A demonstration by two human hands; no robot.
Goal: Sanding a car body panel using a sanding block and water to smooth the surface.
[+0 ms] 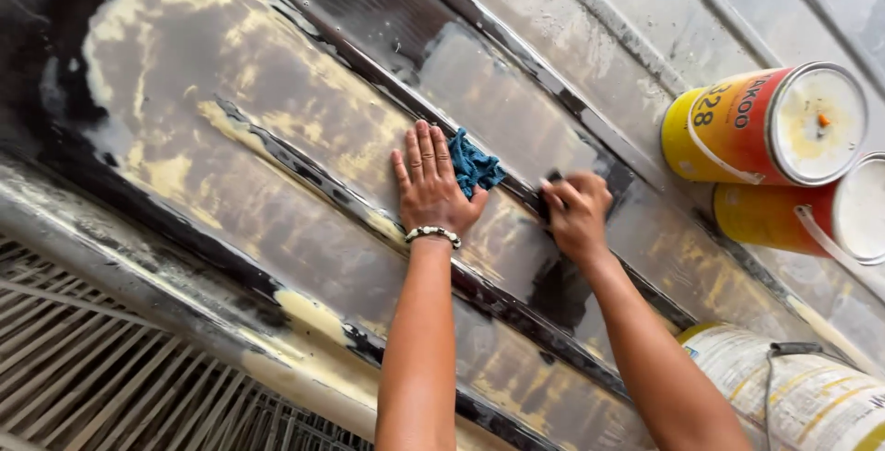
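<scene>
Both forearms reach up over the wet, filler-patched panel (277, 220). The left hand (431, 183) lies flat, fingers spread, pinning a blue cloth (475, 165); the right hand (576, 211) is clenched on a dark sanding pad (551, 195) beside it. Paint cans (765, 124) sit beyond.

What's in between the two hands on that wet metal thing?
A crumpled blue cloth, partly under the left hand, then bare wet panel before the right hand, in the head view.
</scene>
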